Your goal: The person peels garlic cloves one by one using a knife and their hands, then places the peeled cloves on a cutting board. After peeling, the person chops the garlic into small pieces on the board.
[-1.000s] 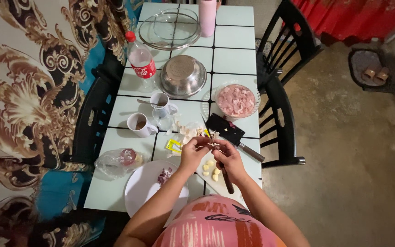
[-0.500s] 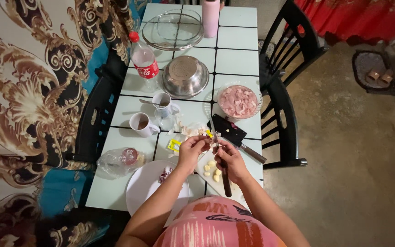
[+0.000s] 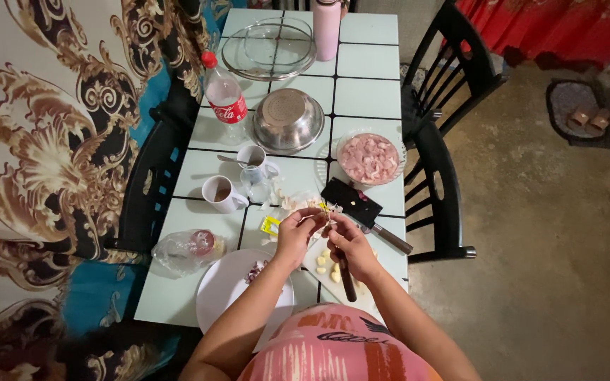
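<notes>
Nearest me, my white plate holds a little chopped onion, and peeled cloves lie on the board below my hands. Since a second ago my hands have lifted slightly and the knife's blade, which stood up past my fingers, no longer shows; only its dark handle hangs from my right hand, curled shut around it. So peeling is still going on. My left hand pinches a garlic clove against the right's fingertips. Beyond: cleaver, two mugs, bowl of meat.
</notes>
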